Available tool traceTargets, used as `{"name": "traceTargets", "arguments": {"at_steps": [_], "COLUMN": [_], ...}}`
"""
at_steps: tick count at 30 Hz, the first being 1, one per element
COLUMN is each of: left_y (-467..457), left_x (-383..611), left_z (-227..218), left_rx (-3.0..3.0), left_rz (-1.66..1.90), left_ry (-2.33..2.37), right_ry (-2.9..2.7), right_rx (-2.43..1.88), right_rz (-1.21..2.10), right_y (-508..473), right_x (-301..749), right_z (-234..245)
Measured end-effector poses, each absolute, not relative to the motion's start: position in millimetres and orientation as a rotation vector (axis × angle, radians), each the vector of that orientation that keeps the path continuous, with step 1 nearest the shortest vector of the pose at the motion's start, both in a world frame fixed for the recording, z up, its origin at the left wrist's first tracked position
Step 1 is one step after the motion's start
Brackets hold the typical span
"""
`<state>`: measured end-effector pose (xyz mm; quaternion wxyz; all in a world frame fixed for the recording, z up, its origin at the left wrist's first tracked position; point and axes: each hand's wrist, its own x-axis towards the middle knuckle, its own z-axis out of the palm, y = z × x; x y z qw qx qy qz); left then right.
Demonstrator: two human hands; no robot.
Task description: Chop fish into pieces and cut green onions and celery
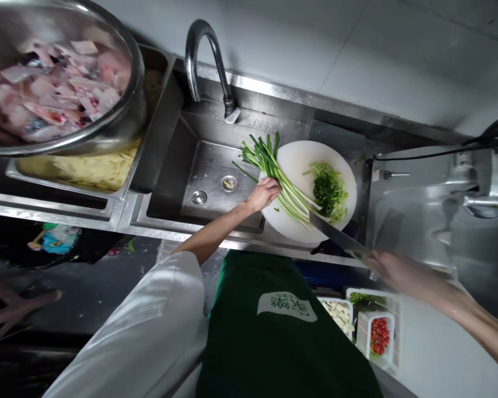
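Observation:
My left hand (pixel 264 193) is closed around a bunch of green onions (pixel 288 190) lying across a round white cutting board (pixel 290 152). Their dark green tops hang past the board toward the sink, and the pale ends point to the right. In my right hand (pixel 398 271), blurred by motion, is the handle of a long knife (pixel 336 235). The blade's tip reaches the board by the pale ends of the onions. Chopped greens (pixel 330 190) sit in a heap on the board's right half, just beyond the blade.
A steel sink (pixel 209 171) with a curved faucet (pixel 203 33) lies left of the board. Farther left, a large steel bowl (pixel 136 66) of cut raw fish stands over a tray of pale slices (pixel 95 168). Below right are containers, one with chopped red chilies (pixel 379 336). A steel machine (pixel 415 204) stands right.

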<state>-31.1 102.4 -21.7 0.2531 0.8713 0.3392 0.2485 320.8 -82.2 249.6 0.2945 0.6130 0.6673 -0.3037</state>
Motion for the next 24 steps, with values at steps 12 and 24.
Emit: {"name": "traceTargets", "arguments": {"at_steps": [12, 24], "left_y": [100, 101], "left_x": [-25, -22], "left_z": [-22, -11], "left_rx": [2.395, 2.417], "left_rz": [0.613, 0.538], "left_ry": [0.898, 0.892], "right_ry": [1.932, 1.737], "right_rx": [1.473, 1.513], "right_rz": [-0.695, -0.923], "right_y": [-26, -66], "right_x": [253, 314], "right_z": [209, 247]}}
